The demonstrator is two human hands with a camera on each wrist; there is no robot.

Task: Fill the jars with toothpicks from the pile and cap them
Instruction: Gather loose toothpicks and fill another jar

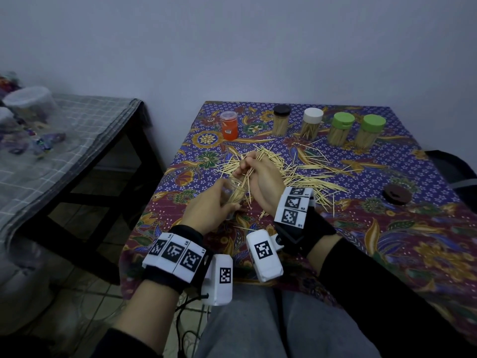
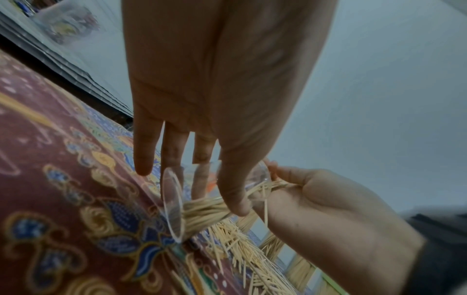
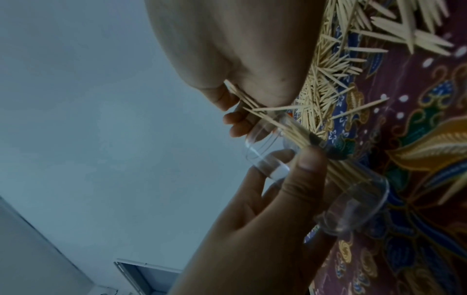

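- The left hand (image 1: 206,210) has its grip closed around a clear, round plastic jar (image 1: 233,193), thumb on one side and fingers on the other, holding it tilted above the near part of the desk (image 1: 387,241), which is covered in a purple and maroon floral batik cloth.
- In the left wrist view the jar (image 2: 192,201) lies nearly on its side, with a layer of pale wooden toothpicks (image 2: 204,209) along its lower wall.
- The right hand (image 1: 260,177) has its grip clenched on a small bundle of toothpicks (image 1: 249,171), whose ends reach into the jar's open mouth; the right wrist view shows the bundle (image 3: 267,117) slanting from the curled fingers (image 3: 222,97) into the jar (image 3: 303,159).
- A loose pile of toothpicks (image 1: 296,171) is spread over the middle of the desk, just behind and beside both hands.
- Along the far edge stand five capped jars in a row: an orange one with a clear lid (image 1: 229,125), one with a black cap (image 1: 281,120), one with a white cap (image 1: 311,122), and two with green caps (image 1: 341,127) (image 1: 371,130); the last four are full of toothpicks.
- A dark brown round lid (image 1: 396,193) lies flat near the desk's right edge, well apart from the hands.
- To the left stands a lower dark table with a grey checked cloth (image 1: 77,130).
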